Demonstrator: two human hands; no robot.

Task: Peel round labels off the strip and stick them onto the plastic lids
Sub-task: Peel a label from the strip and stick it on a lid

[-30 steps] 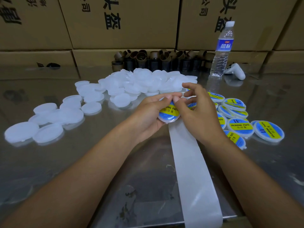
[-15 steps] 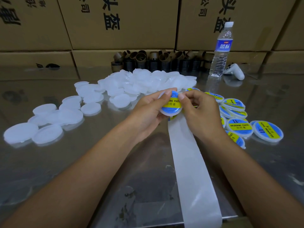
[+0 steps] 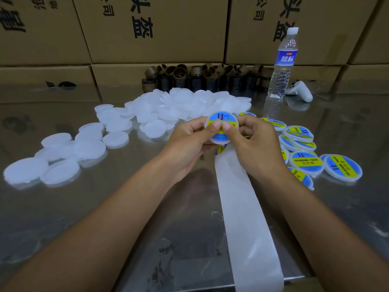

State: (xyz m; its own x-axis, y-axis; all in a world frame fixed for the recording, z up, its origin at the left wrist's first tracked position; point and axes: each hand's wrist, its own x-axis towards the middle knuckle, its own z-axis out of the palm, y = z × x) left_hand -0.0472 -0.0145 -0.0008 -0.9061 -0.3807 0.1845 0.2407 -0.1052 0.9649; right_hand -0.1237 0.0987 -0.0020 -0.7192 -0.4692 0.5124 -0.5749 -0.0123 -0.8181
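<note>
Thumbs cover the label's (image 3: 222, 121) yellow band; strip (image 3: 246, 218) leaves bottom edge

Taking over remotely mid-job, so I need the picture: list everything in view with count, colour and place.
Held lid: one, white, blue-yellow label, between both hands.
Blank lids: many, white, centre and left.
Labelled lids: roughly ten, blue-yellow, right.
Backing strip: one, white, centre to near edge.
Cardboard cores: many, brown, rear.
Water bottle: one, clear, rear right.
Controller: one, white, beside bottle.
Cartons: several, brown, behind.
Table: one, steel.
Left hand, right hand: pinching held lid.
</note>
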